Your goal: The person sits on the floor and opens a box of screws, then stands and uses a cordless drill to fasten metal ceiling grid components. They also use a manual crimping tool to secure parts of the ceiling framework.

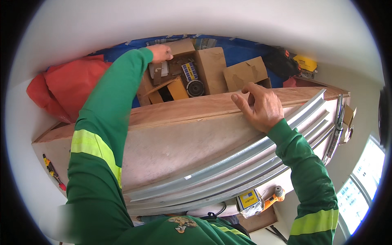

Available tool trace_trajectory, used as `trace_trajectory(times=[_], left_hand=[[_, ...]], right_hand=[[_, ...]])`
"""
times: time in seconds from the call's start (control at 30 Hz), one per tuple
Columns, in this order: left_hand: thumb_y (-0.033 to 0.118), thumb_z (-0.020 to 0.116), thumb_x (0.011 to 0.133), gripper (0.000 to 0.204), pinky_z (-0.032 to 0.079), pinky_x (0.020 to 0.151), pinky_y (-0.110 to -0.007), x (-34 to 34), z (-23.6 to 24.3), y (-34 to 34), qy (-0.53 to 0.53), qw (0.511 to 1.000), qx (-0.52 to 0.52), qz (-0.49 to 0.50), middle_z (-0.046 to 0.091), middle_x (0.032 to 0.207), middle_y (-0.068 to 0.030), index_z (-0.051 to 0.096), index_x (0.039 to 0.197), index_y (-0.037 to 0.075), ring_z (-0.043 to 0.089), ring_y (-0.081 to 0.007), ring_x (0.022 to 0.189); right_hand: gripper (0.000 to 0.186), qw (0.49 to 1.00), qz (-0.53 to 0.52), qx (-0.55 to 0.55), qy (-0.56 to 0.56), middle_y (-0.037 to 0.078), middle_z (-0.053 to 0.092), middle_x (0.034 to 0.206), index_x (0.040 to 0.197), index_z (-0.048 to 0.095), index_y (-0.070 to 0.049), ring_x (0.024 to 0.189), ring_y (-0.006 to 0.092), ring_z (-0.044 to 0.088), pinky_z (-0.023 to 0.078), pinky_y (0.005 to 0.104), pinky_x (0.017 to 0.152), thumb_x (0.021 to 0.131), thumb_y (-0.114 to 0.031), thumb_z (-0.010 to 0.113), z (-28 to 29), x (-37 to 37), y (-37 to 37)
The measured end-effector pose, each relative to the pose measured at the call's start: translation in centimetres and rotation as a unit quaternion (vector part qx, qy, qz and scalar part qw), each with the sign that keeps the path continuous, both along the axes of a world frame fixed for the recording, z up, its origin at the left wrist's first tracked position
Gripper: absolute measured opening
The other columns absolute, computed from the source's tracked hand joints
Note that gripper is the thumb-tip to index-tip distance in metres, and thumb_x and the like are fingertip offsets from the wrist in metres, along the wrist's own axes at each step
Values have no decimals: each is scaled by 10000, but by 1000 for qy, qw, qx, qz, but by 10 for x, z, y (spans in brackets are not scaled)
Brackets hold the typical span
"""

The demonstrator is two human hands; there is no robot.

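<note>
My left hand (160,53) is stretched out to the far side, over the left rear of an opened cardboard box (210,67). Its fingers are curled together, and whatever they may hold is hidden. Inside that box lie a small blue, white and yellow box (190,71), a round dark disc (195,87) and an orange-brown carton (178,88). Nearer to me, my right hand (263,107) hovers at or rests on the edge of a wooden board (183,109), thumb and fingers apart, with nothing in its grasp. Another cardboard box (246,74) stands just beyond it.
Red sheeting (73,83) bunches at the left; a blue sheet (237,51) lies behind the boxes. Long metal channels (228,157) stretch across the front. A caulking gun (335,136) lies at right, a yellow-black tool (53,171) at left, and an orange drill (274,197) below.
</note>
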State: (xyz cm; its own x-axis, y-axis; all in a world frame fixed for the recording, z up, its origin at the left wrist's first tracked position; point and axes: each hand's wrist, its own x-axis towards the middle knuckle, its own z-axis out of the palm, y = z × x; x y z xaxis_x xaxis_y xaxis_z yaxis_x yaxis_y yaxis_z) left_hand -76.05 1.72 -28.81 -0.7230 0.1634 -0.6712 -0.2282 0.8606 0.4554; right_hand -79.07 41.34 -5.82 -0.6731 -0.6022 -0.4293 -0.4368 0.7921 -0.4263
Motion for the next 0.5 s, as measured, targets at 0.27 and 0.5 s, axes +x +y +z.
trace_trajectory(times=[0.27, 0.5], left_hand=[[466, 483, 1138, 506, 517, 1078, -500, 69, 159, 51, 1, 997, 70, -20, 702, 1337, -231, 650, 1405, 69, 655, -416, 1273], [380, 512, 1118, 388, 539, 946, -556, 68, 179, 68, 38, 986, -107, 122, 751, 1101, -249, 688, 1210, 47, 683, -468, 1114]], right_hand=[[606, 1000, 11, 22, 18, 203, 745, 851, 1019, 737, 12, 845, 395, 745, 588, 502, 755, 1015, -589, 661, -2, 1, -1], [606, 986, 98, 98, -92, 278, 768, 1021, 1062, 760, 13, 1012, 449, 740, 561, 554, 923, 1026, -575, 621, -8, -21, -12]])
